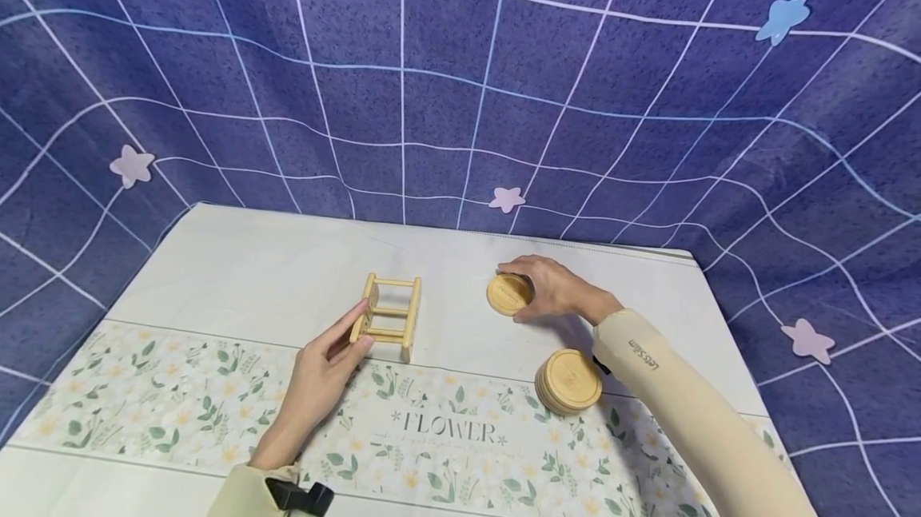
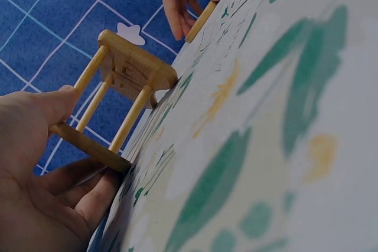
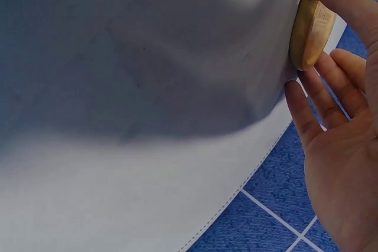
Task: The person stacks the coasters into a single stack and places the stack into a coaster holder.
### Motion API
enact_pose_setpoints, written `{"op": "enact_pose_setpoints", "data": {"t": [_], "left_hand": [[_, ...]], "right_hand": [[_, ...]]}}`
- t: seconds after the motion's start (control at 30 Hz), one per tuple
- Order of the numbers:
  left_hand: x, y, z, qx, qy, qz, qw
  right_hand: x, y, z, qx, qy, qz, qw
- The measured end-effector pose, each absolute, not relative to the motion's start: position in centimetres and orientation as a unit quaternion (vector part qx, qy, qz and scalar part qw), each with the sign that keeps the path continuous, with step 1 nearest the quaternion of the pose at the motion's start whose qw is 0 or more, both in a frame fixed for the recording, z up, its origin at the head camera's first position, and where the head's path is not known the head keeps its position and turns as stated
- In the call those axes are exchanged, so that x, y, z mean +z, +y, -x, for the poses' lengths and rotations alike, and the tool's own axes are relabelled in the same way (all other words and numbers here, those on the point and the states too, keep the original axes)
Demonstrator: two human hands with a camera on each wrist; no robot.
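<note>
Cloth (image 1: 446, 37) in deep blue, with thin lines and stars (image 1: 507, 199), hung at the far side and on the left and right. In front of it lay a white table cover (image 1: 266, 261) with a band of flowers (image 1: 173, 389) across it. The left hand (image 1: 327, 373) pinched the left side of a small wooden rack (image 1: 392, 312), left of the middle. Well apart from it, on the right, the right hand (image 1: 554, 289) held a round wooden disc (image 1: 508, 294) by its edge. The two hands were apart. Nearer than that disc, a stack of round discs (image 1: 568, 381) stood over the far edge of the flowers, just beside the right sleeve (image 1: 691, 389).

The right hand hid some of the disc's right edge. The mark on the disc was too small to read, and I could not tell if the disc touched the cover. Only the top disc in the stack showed its face. The right sleeve and the left sleeve (image 1: 248, 493) were cut off at the near edge. In the right wrist view, a big dark shadow (image 3: 147, 57) fell on the cover, and the right hand was partly cut off.
</note>
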State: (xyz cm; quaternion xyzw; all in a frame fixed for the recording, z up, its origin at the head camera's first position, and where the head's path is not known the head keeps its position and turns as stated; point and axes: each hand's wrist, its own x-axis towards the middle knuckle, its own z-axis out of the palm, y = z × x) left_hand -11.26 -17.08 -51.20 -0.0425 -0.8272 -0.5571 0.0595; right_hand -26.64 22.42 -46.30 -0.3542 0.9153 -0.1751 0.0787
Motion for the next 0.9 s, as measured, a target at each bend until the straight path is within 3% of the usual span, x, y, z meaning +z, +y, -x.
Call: {"op": "enact_pose_setpoints", "data": {"t": [0.9], "left_hand": [[-51.37,-17.22,11.29,-0.556,-0.827,0.048,0.063]], "right_hand": [[-45.92,22.63,26.12,-0.184,0.914,0.349,0.097]]}}
